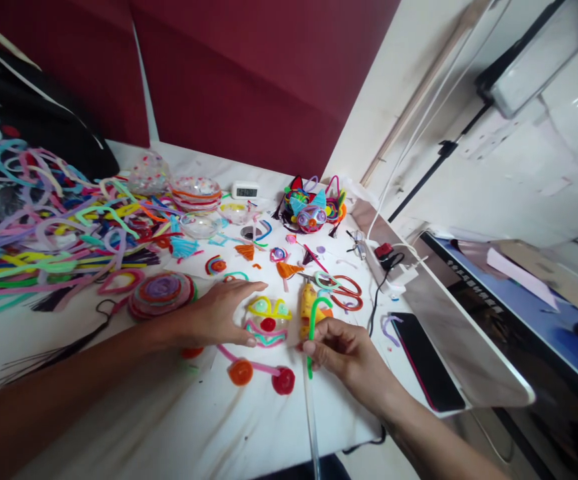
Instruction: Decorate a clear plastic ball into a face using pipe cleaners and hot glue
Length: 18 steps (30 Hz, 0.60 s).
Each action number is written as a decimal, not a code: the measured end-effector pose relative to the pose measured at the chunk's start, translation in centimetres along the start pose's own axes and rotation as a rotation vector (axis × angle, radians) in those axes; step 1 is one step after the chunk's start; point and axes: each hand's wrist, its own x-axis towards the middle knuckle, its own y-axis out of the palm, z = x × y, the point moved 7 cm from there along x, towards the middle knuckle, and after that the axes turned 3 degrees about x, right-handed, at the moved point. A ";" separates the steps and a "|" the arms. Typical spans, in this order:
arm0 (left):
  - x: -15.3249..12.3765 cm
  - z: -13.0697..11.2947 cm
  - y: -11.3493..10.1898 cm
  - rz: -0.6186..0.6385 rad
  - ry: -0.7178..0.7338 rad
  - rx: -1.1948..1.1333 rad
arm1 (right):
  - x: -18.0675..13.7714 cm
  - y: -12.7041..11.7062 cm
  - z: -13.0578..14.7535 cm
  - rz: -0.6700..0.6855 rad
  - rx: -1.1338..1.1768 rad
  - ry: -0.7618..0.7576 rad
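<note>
My left hand [221,313] lies flat on the white table [119,400] with fingers stretched out, its fingertips touching a small clear dome [267,323] decorated with yellow, red, pink and green pipe cleaner. My right hand [341,347] pinches a bent green pipe cleaner [315,327] near its lower end. The cleaner's curved top rises over a yellow glue gun [309,303] lying just behind. A pink pipe cleaner [261,372] with orange and red coiled ends lies in front of the dome.
A large heap of coloured pipe cleaners [43,233] covers the left side. A coiled disc [161,293], clear bowls [196,193], a small clock [245,191], a finished cat-like craft [311,207], red scissors [346,290], a black phone [426,360] and a tablet [449,320] lie about.
</note>
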 end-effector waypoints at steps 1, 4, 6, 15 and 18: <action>0.1 -0.1 0.0 0.012 0.009 0.019 | 0.0 0.0 -0.2 -0.001 -0.004 -0.005; 0.4 -0.5 0.0 0.021 0.047 0.063 | 0.1 0.3 -0.5 0.002 -0.015 -0.018; 0.6 -0.7 0.1 0.013 0.085 0.085 | 0.1 0.6 -0.5 0.008 -0.007 -0.025; 0.8 -0.4 1.4 -0.108 0.242 0.127 | -0.4 1.2 -0.6 0.028 0.010 -0.043; 0.5 -0.5 1.4 -0.166 0.268 0.119 | -0.5 0.9 -0.8 -0.003 -0.060 -0.061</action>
